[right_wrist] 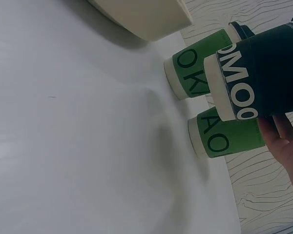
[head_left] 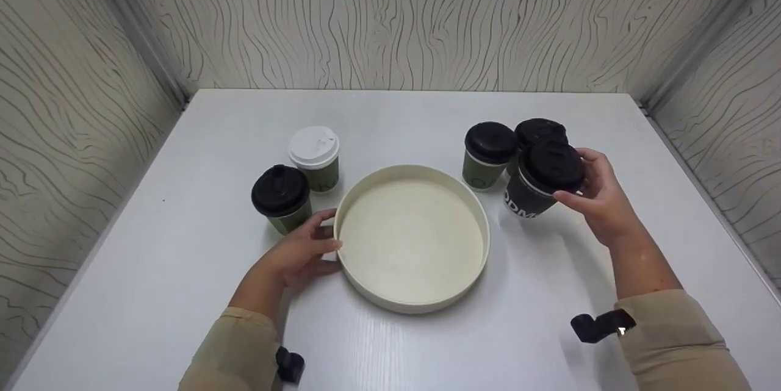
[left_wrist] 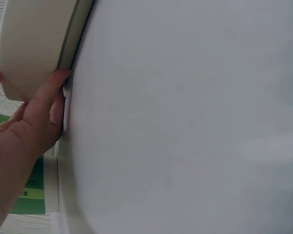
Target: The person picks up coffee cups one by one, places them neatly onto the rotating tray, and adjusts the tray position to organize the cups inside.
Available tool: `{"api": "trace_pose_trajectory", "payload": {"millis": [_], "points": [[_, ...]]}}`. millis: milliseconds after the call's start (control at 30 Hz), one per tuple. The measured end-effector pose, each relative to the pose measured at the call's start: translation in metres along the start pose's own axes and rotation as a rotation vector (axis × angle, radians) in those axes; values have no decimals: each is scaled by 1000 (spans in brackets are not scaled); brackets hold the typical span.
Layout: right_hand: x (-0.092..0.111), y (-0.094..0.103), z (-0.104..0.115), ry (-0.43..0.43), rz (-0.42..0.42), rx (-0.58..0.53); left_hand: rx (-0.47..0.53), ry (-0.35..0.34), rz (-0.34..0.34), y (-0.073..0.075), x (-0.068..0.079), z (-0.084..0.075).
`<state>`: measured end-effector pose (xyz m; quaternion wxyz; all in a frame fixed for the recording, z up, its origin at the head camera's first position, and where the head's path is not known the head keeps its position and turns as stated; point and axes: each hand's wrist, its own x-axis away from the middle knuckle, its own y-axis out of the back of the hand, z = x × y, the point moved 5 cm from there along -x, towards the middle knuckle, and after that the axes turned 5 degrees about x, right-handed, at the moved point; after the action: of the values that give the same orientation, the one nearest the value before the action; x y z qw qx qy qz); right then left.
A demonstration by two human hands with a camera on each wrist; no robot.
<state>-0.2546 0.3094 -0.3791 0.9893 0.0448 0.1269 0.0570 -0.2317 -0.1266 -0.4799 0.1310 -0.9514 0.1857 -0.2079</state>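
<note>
White table [head_left: 152,244], wood-grain walls [head_left: 403,25], grey corner strips [head_left: 131,25]

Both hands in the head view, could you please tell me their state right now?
Left hand: holding the round cream tray by its edge.
Right hand: holding the dark, black-lidded paper cup.

The dark cup [right_wrist: 273,73] bears big white capitals, "MO" clearest among them, plus smaller print including "you to". Dark letters reading "OK" stand on one green cup [right_wrist: 196,61], and "AO" on another green cup [right_wrist: 234,132]. In the left wrist view, a third green cup [left_wrist: 36,178] carries a recycling-like sign beside tiny, unreadable print.
</note>
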Motion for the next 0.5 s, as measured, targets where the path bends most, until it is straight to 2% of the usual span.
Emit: {"api": "trace_pose_trajectory", "payload": {"millis": [500], "points": [[-9, -25, 18, 38, 62, -51, 16, 15, 19, 0, 0, 0]]}}
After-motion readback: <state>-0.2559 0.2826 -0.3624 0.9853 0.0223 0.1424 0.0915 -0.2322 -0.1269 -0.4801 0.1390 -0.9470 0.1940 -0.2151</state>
